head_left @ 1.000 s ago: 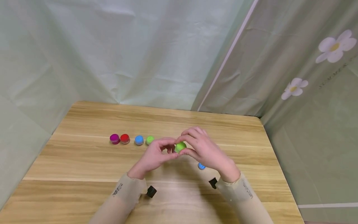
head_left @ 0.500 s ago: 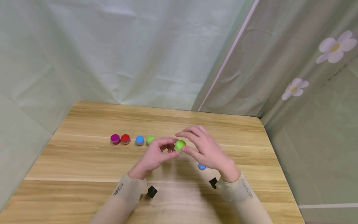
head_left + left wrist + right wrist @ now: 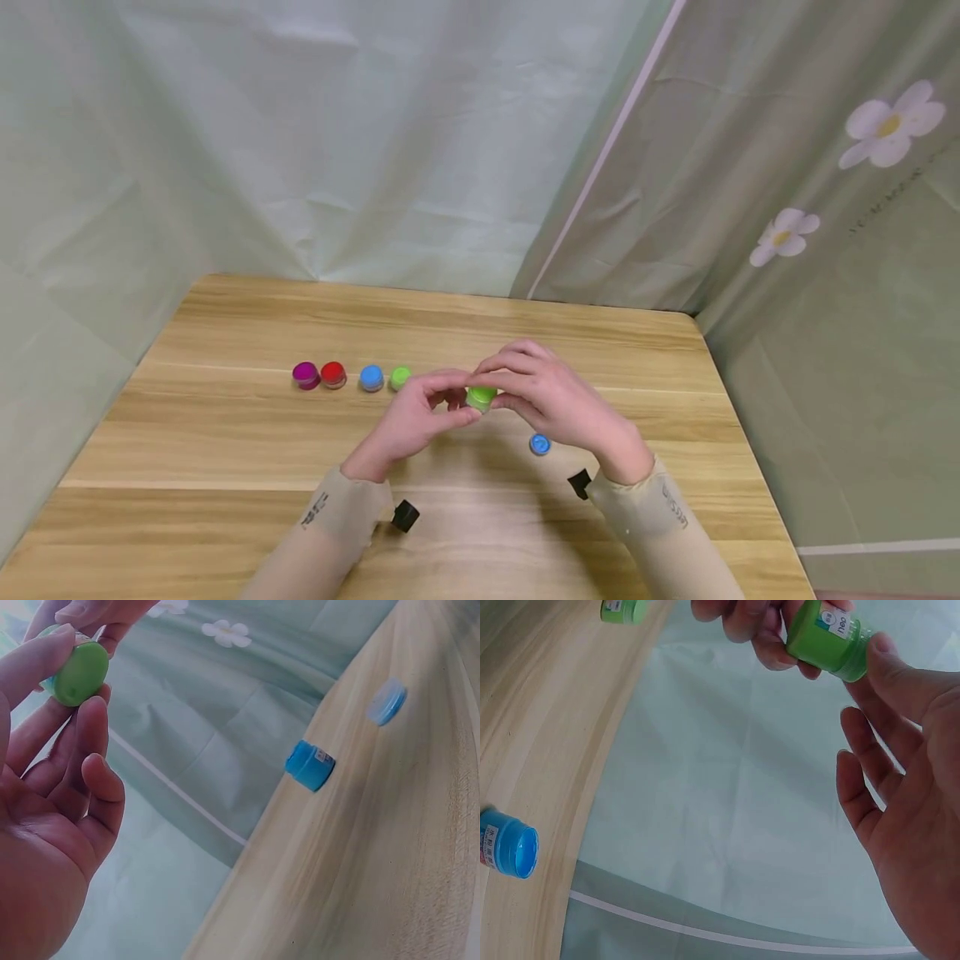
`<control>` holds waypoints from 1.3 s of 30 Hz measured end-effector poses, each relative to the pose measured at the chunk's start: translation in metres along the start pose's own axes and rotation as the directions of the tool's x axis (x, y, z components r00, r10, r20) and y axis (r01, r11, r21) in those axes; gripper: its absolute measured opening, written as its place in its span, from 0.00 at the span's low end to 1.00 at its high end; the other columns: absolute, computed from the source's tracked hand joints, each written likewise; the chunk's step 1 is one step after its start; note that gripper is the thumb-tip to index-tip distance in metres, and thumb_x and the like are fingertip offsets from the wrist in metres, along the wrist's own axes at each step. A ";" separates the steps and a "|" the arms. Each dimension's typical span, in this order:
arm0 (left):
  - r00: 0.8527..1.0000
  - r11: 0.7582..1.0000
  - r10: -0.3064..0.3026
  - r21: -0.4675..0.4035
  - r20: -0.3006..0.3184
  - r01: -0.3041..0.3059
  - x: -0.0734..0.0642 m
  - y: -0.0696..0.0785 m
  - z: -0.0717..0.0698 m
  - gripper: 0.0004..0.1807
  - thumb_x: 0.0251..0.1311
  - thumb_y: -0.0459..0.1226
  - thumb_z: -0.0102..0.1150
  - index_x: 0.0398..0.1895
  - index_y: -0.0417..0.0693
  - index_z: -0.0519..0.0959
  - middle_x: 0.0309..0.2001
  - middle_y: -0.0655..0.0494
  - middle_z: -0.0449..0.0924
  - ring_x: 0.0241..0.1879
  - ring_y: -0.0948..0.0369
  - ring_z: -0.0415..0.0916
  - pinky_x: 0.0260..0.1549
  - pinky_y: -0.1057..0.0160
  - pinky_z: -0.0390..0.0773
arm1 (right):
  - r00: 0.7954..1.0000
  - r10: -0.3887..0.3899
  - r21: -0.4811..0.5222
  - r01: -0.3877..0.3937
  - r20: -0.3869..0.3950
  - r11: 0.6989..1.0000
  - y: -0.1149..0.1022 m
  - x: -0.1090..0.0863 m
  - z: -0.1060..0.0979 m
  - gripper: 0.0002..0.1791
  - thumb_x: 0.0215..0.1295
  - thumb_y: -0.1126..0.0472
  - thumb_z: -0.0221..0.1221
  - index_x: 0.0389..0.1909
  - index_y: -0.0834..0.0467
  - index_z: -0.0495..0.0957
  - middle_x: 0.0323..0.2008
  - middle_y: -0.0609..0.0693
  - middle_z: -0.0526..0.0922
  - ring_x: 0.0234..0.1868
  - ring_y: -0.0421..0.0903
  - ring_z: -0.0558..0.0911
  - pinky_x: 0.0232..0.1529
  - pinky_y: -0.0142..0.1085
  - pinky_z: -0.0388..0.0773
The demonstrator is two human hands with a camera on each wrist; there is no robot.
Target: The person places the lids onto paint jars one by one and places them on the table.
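My left hand (image 3: 420,417) holds a small green paint jar (image 3: 481,400) above the table, fingers and thumb around its body. The jar has a printed label, seen in the right wrist view, and a clear ridged lid (image 3: 859,657) at one end. From the other side my right hand (image 3: 555,398) pinches that lid between thumb and curled fingers. Below the hands a loose clear lid smeared with blue (image 3: 540,444) lies on the table. A lidless blue paint jar (image 3: 510,844) stands near it; in the head view my right hand hides it.
Left of my hands, a purple jar (image 3: 306,375), a red jar (image 3: 333,375), a light blue jar (image 3: 371,378) and another green jar (image 3: 401,378) stand in a row on the wooden table (image 3: 225,450). Curtains (image 3: 420,167) hang behind and beside the table.
My right fingers lifted off the green jar's top half a second ago, then closed on it again. My left hand keeps its hold. The loose blue lid now shows fully.
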State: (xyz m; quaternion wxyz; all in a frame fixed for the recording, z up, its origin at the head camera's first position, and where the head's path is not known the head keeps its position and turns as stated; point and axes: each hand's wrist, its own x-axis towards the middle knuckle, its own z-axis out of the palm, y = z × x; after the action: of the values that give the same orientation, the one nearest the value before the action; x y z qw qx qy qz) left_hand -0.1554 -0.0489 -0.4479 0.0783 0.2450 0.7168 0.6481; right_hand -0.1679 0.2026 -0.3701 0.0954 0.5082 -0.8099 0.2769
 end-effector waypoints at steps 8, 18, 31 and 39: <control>1.000 1.000 0.022 -0.002 0.004 -0.022 0.000 -0.001 0.002 0.19 0.67 0.33 0.74 0.61 0.50 0.87 0.50 0.57 0.87 0.39 0.55 0.75 0.41 0.60 0.76 | 0.999 0.047 -0.083 -0.046 0.012 0.996 -0.004 0.001 0.002 0.19 0.71 0.59 0.71 0.62 0.52 0.86 0.55 0.44 0.85 0.62 0.46 0.77 0.67 0.39 0.72; 0.999 0.999 0.035 0.005 -0.006 -0.035 -0.001 -0.003 0.005 0.18 0.66 0.32 0.74 0.58 0.49 0.88 0.49 0.58 0.87 0.38 0.53 0.75 0.40 0.62 0.76 | 0.980 0.197 -0.126 -0.193 0.020 0.973 -0.007 -0.001 0.008 0.18 0.69 0.47 0.73 0.53 0.50 0.84 0.49 0.39 0.81 0.57 0.43 0.75 0.62 0.37 0.74; 0.999 0.999 0.030 -0.010 -0.033 -0.030 -0.001 0.002 0.000 0.17 0.66 0.32 0.74 0.57 0.47 0.88 0.45 0.56 0.85 0.39 0.56 0.75 0.42 0.60 0.77 | 0.996 0.082 -0.024 -0.081 0.026 0.996 -0.006 0.000 0.007 0.22 0.79 0.56 0.63 0.71 0.50 0.78 0.67 0.44 0.78 0.68 0.49 0.73 0.70 0.45 0.69; 0.999 0.999 0.045 -0.023 -0.014 -0.045 0.000 0.002 -0.003 0.16 0.67 0.31 0.73 0.57 0.47 0.88 0.48 0.55 0.86 0.38 0.55 0.75 0.40 0.62 0.76 | 1.000 -0.008 0.001 0.008 0.023 1.000 -0.003 0.002 0.005 0.22 0.76 0.65 0.64 0.68 0.53 0.81 0.64 0.43 0.82 0.66 0.48 0.75 0.71 0.42 0.67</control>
State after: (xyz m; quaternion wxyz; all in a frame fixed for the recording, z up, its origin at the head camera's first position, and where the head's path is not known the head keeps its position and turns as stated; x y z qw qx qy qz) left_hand -0.1560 -0.0519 -0.4458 0.0617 0.2559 0.7039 0.6597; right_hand -0.1662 0.1971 -0.3723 0.0869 0.5147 -0.8087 0.2711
